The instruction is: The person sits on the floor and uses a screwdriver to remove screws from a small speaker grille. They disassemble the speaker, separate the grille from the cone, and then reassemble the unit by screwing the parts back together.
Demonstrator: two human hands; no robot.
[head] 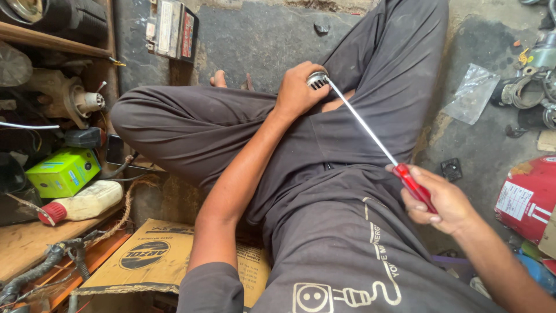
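Metal, small and round with a slotted face, the part (317,80) sits in the left hand (298,93), far from the camera and above the person's crossed legs in dark grey trousers (191,124). The left fingers are wrapped closed around it, so only its top shows. A long screwdriver (370,130) has its tip touching that part; its thin steel shaft runs down to the right to a red handle (414,186). The right hand (443,203) grips this handle with fingers closed, near the right of the scene. On the left, a wooden shelf (23,246) carries a green box (62,171) and a pale bottle with a red cap (81,204). Flat cardboard (150,264) lies on the floor near the left leg. A clear plastic bag (472,93) lies far right on the concrete floor (260,40), and a red cylinder (530,200) lies at the right edge.
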